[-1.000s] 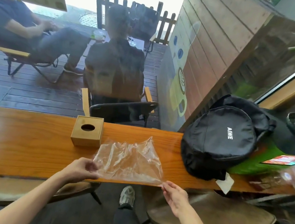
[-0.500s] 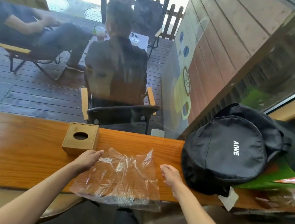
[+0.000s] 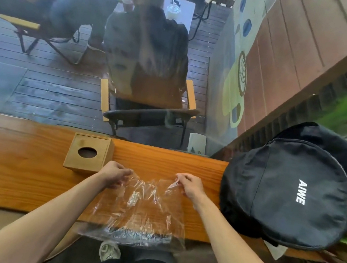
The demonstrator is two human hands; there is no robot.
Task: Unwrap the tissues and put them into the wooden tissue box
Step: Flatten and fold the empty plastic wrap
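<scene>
Empty clear wrapper (image 3: pixel 139 207) lies flat mid-frame on counter (image 3: pixel 17 176); left hand (image 3: pixel 115 174) and right hand (image 3: pixel 191 186) pinch its far corners. Wooden tissue box (image 3: pixel 88 152) shut. Judged: wrapper-handling step; next, fold or set aside.

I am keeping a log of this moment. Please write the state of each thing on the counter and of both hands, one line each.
Tissue box: upright on the counter, closed, nothing showing in its round hole.
Plastic wrap: empty, crumpled, flat on the counter, near edge hanging over.
Left hand: pinching the wrap's far left corner.
Right hand: pinching the wrap's far right corner.
Black bag: zipped shut, lying on the counter.
</scene>
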